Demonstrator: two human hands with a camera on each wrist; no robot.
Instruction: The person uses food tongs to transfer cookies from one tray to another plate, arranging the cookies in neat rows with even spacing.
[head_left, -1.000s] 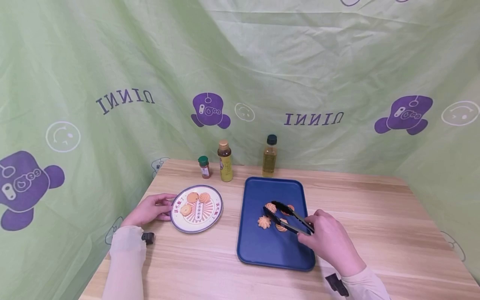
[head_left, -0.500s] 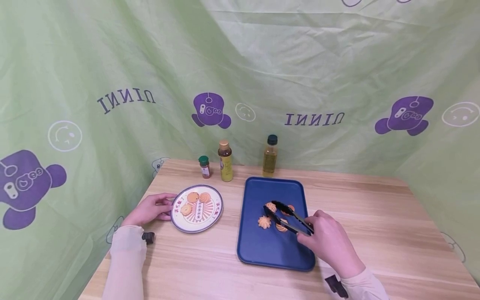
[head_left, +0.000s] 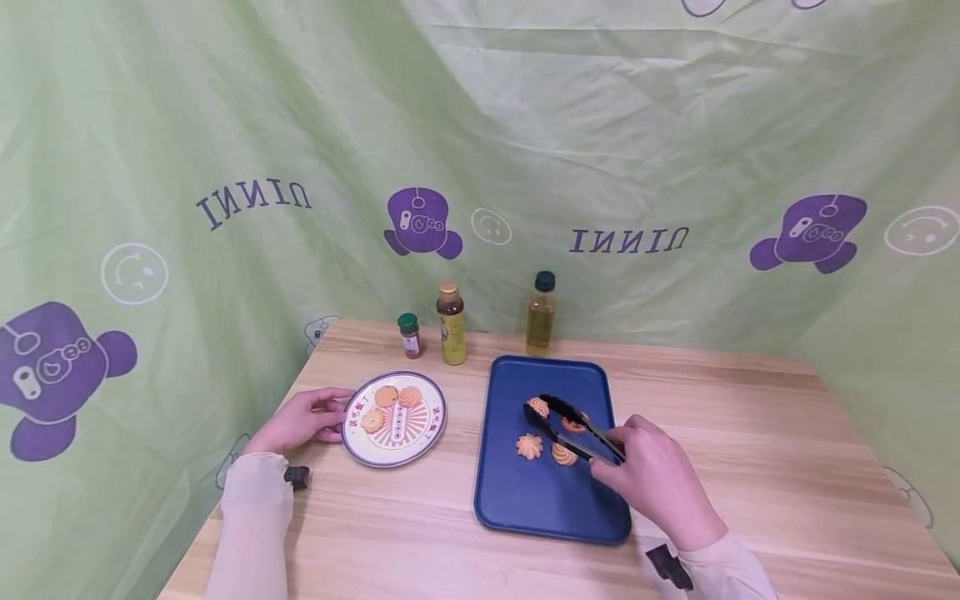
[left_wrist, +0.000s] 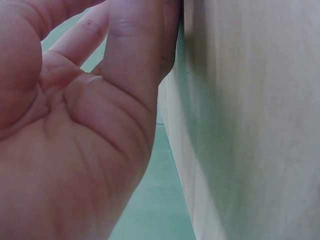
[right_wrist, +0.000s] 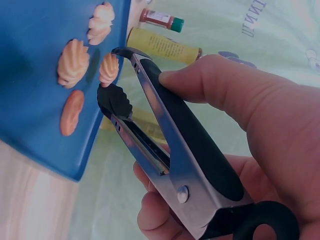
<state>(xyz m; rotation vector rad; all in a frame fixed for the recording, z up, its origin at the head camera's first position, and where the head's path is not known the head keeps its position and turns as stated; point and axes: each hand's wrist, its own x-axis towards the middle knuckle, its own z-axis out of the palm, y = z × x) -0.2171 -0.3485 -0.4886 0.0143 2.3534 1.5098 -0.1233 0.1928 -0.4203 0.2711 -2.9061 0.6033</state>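
Note:
My right hand (head_left: 660,471) grips metal tongs (right_wrist: 175,145) with black tips, the thumb on one arm and the fingers on the other. Between the tips is a swirled cookie (right_wrist: 108,69), over the blue tray (head_left: 517,508). On the tray around it lie a star-shaped cookie (head_left: 528,447), a swirled cookie (head_left: 563,454) and a reddish one (head_left: 574,423), partly behind the tongs. My left hand (head_left: 300,417) holds the left rim of a white plate (head_left: 427,400) bearing three cookies. In the left wrist view, the palm (left_wrist: 75,150) fills most of the left side and the plate is hidden.
Behind the plate stand a green-capped spice jar (head_left: 409,337) and a yellow-labelled bottle (head_left: 452,323). A dark-capped oil bottle (head_left: 540,315) is just past the tray's far edge. Green printed cloth (head_left: 637,150) hangs around the wooden table (head_left: 712,408).
The tongs, with the cookie between their tips, have shifted slightly toward the far left, off the other cookies. My left hand and the plate have kept their place.

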